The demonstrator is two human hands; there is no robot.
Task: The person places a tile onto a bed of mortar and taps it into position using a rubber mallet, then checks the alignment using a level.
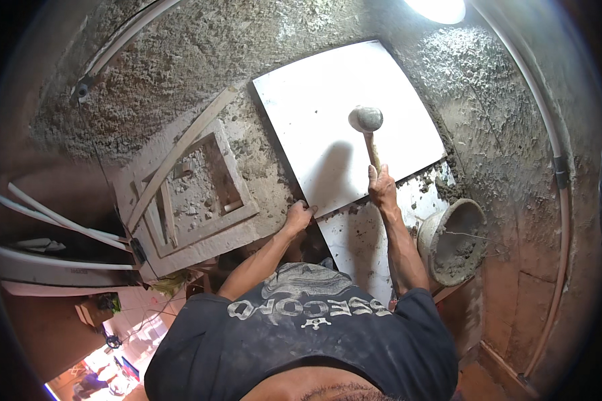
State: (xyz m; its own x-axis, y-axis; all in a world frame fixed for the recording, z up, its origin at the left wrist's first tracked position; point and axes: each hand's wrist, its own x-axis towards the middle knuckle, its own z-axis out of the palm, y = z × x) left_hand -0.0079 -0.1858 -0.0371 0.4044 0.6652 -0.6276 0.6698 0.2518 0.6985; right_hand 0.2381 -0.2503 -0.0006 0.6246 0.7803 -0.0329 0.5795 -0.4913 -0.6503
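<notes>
**Mallet held above a white tile**

The tile is seen in the upper middle of the frame, set at a slant. Its surface is smooth, bright and marked by a few dark specks, and its edges are bent by the lens. Above it, right of centre, the mallet is held; its rounded head is grey and dusty, its handle pale. A dark shadow is cast on the tile to the left.

The handle is gripped by the right hand, with the forearm stretched up from the lower edge. The left hand is placed at the tile's lower corner, near mid-frame, its fingers bent; whether the edge is pinched cannot be told.

Below, a second white surface is spattered with mortar. At right, a mortar-crusted bucket is tilted. At left, rubble is framed by a pale slab, crossed by a wooden strip.
</notes>
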